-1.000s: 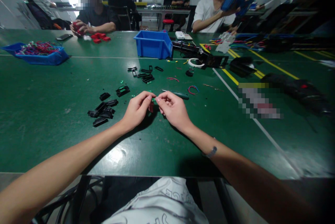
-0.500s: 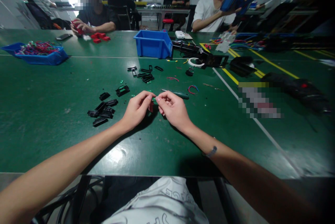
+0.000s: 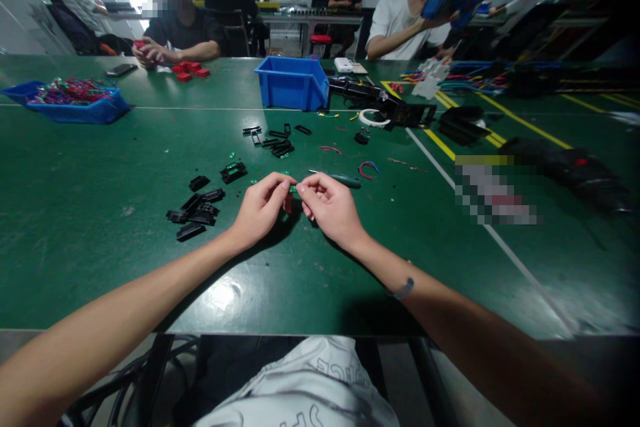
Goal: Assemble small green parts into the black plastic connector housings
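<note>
My left hand (image 3: pixel 265 204) and my right hand (image 3: pixel 330 206) meet fingertip to fingertip over the green table (image 3: pixel 320 294). Pinched between them is a small green circuit board (image 3: pixel 293 188), mostly covered by the fingers. Just beyond my right hand lies a screwdriver with a dark green handle (image 3: pixel 345 180). Left of my left hand are several black plastic housings (image 3: pixel 200 208), and one black housing (image 3: pixel 233 172) has a green board in it. Farther out, several thin black frames (image 3: pixel 280 146) lie loosely grouped.
A blue bin (image 3: pixel 290 84) stands beyond the frames, beside black equipment parts (image 3: pixel 395 107). A blue tray (image 3: pixel 95 114) of coloured wires sits at far left. Short wires (image 3: pixel 369 169) lie right of centre. Across the table, a person's hands (image 3: pixel 150 54) hold a red part near red pieces (image 3: pixel 190 71).
My hands stay almost still, fingertips together on the small board. Across the table, the person at left has shifted the red part slightly.
</note>
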Motion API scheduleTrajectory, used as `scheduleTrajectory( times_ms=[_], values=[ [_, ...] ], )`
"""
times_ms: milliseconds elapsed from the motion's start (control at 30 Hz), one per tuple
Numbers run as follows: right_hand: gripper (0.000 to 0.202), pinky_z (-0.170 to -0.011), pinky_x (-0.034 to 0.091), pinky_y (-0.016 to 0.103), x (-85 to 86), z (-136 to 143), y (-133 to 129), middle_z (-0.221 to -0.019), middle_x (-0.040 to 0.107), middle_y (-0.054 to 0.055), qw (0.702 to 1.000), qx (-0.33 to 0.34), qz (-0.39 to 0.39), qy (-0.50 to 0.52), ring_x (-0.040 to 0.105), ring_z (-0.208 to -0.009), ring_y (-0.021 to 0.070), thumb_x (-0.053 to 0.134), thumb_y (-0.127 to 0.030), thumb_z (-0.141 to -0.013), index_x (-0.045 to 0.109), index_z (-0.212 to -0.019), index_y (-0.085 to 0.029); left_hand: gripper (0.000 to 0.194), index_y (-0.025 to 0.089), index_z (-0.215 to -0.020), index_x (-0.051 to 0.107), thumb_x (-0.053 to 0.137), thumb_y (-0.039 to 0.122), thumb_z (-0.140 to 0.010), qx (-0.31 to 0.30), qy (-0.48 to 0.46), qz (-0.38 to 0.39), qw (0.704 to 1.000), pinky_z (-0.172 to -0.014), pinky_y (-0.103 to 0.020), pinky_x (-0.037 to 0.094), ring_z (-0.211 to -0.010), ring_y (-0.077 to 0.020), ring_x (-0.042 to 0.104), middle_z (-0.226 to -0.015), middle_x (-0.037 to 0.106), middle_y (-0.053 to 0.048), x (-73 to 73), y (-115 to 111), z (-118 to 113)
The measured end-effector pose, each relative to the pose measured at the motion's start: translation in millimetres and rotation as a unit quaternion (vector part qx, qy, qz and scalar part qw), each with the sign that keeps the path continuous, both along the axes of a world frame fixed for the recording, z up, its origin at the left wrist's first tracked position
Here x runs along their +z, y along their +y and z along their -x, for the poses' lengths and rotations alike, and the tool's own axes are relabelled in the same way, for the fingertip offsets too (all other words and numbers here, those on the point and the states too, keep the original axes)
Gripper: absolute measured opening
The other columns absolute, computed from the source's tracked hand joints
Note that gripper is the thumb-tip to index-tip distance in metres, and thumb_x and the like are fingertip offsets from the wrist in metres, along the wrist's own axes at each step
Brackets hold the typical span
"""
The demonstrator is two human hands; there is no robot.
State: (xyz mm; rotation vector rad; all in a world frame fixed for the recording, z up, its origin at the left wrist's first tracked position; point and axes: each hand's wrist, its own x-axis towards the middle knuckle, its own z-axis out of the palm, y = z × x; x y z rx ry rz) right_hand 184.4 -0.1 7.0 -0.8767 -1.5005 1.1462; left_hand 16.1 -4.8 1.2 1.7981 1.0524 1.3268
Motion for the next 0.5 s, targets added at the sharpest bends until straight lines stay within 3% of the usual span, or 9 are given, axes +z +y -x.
scheduleTrajectory(
  times_ms=[500],
  values=[
    [0.028, -0.047, 0.039, 0.023, 1.9, 0.1, -1.6, -0.058, 0.052, -0.005, 1.000, -0.002, 0.001, -0.003, 0.050, -0.048, 0.0095, 0.068, -0.045, -0.091, 0.059, -0.085, -0.019, 0.029, 0.018, -0.103, 0.068, 0.052, 0.041, -0.101, -0.003, -0.014, 0.010, 1.000, -0.065, -0.026, 0.047, -0.066, -0.0140, 0.061, -0.073, 0.065, -0.002, 1.0, -0.3, -0.4]
  ],
)
